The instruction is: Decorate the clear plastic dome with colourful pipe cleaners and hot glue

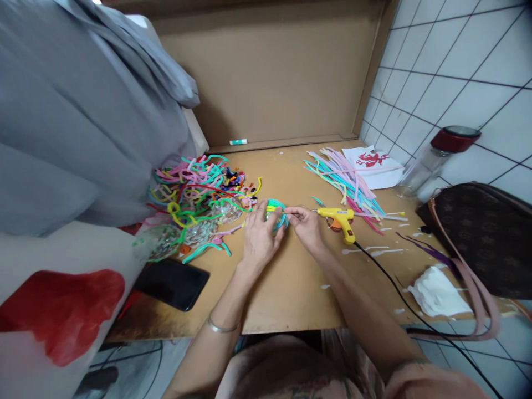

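Both hands (282, 230) pinching teal pipe-cleaner coil (277, 213).

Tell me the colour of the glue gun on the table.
Yellow, with a black cord: the plastic hot glue gun, seen in the head view.

Wooden table (286, 288), pale and scuffed, flecked with white glue drips. At left, a tangled heap of pipe cleaners (195, 185) over clear plastic pieces (195, 230); a black phone (172, 284) at the near left edge. Right of centre, a yellow glue gun (338, 217), cord (399, 288) trailing off the near edge. Behind it, straight pipe cleaners (344, 177) beside white paper (376, 166). At far right, a jar (432, 160), a brown bag (486, 238), a crumpled tissue (436, 293).
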Demonstrator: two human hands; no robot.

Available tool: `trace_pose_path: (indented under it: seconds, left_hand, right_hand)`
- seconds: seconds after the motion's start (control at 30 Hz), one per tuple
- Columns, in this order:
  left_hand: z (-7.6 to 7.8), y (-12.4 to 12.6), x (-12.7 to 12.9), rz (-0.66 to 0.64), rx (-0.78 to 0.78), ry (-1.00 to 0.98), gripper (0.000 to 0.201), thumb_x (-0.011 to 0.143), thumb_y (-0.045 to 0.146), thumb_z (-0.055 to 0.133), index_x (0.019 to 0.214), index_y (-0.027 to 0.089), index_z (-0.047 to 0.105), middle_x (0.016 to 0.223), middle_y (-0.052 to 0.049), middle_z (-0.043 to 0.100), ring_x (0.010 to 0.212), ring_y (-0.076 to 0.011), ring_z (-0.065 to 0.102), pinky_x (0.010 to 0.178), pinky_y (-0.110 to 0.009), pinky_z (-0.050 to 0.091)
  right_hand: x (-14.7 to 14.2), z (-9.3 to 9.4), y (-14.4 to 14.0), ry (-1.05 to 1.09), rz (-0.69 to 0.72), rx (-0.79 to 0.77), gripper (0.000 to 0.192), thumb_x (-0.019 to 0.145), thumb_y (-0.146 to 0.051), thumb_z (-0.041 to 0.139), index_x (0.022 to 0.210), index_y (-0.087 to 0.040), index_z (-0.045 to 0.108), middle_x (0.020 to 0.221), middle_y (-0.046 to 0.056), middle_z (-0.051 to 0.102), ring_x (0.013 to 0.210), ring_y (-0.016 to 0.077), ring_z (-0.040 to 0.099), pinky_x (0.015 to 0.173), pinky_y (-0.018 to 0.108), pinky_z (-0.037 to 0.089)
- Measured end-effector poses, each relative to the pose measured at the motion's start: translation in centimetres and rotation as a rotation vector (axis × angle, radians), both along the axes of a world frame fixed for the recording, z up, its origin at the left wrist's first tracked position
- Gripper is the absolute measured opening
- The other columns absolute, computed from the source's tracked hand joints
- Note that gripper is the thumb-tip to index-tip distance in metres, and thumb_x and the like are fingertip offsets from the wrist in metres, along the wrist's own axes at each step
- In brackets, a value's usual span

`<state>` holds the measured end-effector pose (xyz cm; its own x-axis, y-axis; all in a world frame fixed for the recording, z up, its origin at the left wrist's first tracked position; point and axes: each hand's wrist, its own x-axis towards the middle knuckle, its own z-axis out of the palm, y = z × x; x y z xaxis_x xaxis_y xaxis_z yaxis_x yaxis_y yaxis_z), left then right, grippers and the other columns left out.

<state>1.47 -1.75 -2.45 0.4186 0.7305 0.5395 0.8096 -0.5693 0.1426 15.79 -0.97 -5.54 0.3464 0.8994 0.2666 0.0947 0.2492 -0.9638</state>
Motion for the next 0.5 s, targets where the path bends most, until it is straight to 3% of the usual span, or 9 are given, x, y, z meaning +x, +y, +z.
trace_pose_path:
  seconds: [0.27, 0.4, 0.5]
  left_hand:
    - [0.0, 0.1, 0.1, 0.013, -0.016, 0.014, 0.039, 0.089, 0.033, 0.055, 0.125, 0.019, 0.061, 0.143, -0.020, 0.049, 0.132, -0.0364, 0.046, 0.104, -0.051, 0.043]
    - [-0.1, 0.3, -0.1, 0.003, -0.017, 0.001, 0.040, 0.088, 0.034, 0.056, 0.125, 0.019, 0.061, 0.142, -0.020, 0.050, 0.130, -0.0364, 0.048, 0.104, -0.052, 0.043]
    - [0.0, 0.3, 0.0, 0.012, -0.034, -0.014, 0.039, 0.088, 0.033, 0.056, 0.124, 0.018, 0.061, 0.141, -0.019, 0.050, 0.131, -0.0367, 0.048, 0.104, -0.052, 0.042]
  right_hand:
    - [-0.1, 0.5, -0.5, -0.202, 0.003, 0.017, 0.015, 0.078, -0.021, 0.055, 0.082, -0.021, 0.070, 0.084, 0.003, 0.070, 0.076, 0.0164, 0.066, 0.073, 0.029, 0.053]
    - [0.9, 2.0, -2.0, -0.612, -0.067, -0.040, 0.020, 0.085, -0.017, 0.050, 0.093, -0.016, 0.068, 0.094, 0.009, 0.070, 0.086, 0.0192, 0.065, 0.080, 0.030, 0.050]
    - [3.1, 3.3, -3.9, -1.032, -0.292, -0.180, 0.024, 0.090, -0.025, 0.048, 0.103, -0.013, 0.065, 0.104, 0.016, 0.067, 0.099, 0.0268, 0.061, 0.086, 0.037, 0.046]
